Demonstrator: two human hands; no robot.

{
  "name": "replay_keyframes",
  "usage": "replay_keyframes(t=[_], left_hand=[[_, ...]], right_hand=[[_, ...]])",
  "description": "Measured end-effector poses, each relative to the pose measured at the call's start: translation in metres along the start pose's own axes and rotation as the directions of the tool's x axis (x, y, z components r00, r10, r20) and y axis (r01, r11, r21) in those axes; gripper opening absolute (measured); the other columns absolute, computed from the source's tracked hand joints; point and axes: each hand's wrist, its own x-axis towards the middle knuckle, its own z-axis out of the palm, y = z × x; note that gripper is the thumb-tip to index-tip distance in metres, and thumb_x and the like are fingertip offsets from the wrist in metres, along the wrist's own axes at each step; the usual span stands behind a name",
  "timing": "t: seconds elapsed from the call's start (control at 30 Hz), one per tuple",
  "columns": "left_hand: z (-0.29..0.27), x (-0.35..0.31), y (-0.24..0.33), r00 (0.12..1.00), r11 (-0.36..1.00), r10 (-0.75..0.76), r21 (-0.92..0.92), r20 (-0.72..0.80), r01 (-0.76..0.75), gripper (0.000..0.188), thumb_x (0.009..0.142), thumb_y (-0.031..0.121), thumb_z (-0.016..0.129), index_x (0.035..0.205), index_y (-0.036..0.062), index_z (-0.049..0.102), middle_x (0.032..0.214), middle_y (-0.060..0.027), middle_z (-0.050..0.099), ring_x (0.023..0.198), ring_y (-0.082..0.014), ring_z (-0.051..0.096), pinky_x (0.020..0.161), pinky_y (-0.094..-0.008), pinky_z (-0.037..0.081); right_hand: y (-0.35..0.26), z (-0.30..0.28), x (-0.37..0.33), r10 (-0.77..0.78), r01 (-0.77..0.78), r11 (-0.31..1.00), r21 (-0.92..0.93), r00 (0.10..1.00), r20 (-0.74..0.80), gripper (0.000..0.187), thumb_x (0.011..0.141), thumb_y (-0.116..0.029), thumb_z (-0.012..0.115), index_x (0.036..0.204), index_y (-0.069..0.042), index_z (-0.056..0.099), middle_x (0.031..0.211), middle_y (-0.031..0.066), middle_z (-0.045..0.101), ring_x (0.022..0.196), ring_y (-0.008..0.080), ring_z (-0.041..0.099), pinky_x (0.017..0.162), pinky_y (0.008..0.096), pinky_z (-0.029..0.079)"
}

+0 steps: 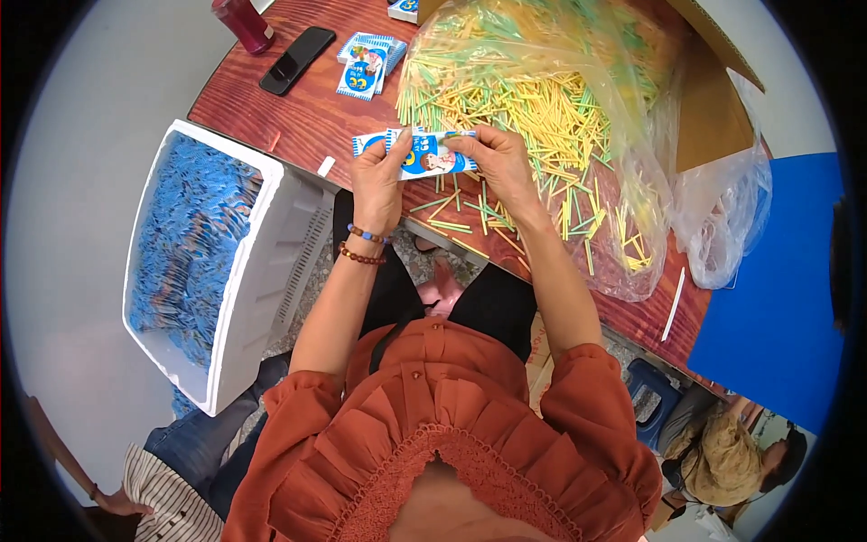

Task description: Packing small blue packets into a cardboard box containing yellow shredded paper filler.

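Observation:
Over the near edge of the table I hold a small flat blue-and-white packet (432,162), printed with a cartoon figure. My left hand (375,181) pinches its left part, thumb on top, and another blue-and-white packet (363,143) pokes out behind that thumb. At the packet's right end, the thumb and fingers of my right hand (506,172) close on its upper corner. Something thin and greenish shows by those fingertips, too small to make out. Just beyond my hands lies a heap of thin yellow and green sticks (560,117), spilling from a clear plastic bag (632,262).
More packets (361,77) lie beyond my left hand, near a black phone (298,61) and a red bottle (244,25). A white bin (271,208) of blue pieces stands at left. A cardboard box (718,126) and a blue board (768,289) are at right. Other people sit nearby.

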Motion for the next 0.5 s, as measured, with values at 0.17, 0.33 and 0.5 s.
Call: replay_keyframes(t=[0.17,0.33,0.5], left_hand=[[-0.001,-0.005,-0.003,0.994,0.993,-0.108,-0.039,-0.026,0.107,0.019,0.093,0.018,0.060,0.096,0.0004,0.066,0.092,-0.0038,0.068,0.079,-0.0100,0.065,0.069,-0.0267,0.054],[0.006,-0.008,-0.009,0.985,0.984,-0.170,-0.063,-0.034,0.168,0.022,0.095,0.024,0.057,0.097,0.0027,0.064,0.089,-0.0045,0.067,0.075,-0.0114,0.062,0.063,-0.0249,0.051],[0.016,-0.012,-0.015,0.986,0.986,-0.163,-0.031,0.042,0.164,0.022,0.095,0.026,0.057,0.095,0.0047,0.064,0.089,-0.0033,0.067,0.076,-0.0123,0.063,0.063,-0.0278,0.053]], right_hand=[[0.006,-0.016,0.003,-0.140,0.142,0.984,0.112,0.990,-0.021,0.020,0.093,-0.016,0.054,0.093,-0.001,0.068,0.073,-0.0010,0.062,0.060,0.0039,0.049,0.055,0.0179,0.038],[0.003,-0.047,-0.012,-0.407,0.408,0.911,-0.059,0.913,0.025,0.019,0.089,-0.013,0.058,0.103,-0.002,0.064,0.110,0.0058,0.059,0.096,0.0092,0.054,0.077,0.0231,0.044],[0.003,-0.031,-0.023,-0.415,0.453,0.841,-0.295,0.891,0.186,0.024,0.078,-0.005,0.067,0.102,-0.007,0.069,0.123,0.0082,0.054,0.118,0.0198,0.047,0.098,0.0346,0.039]])
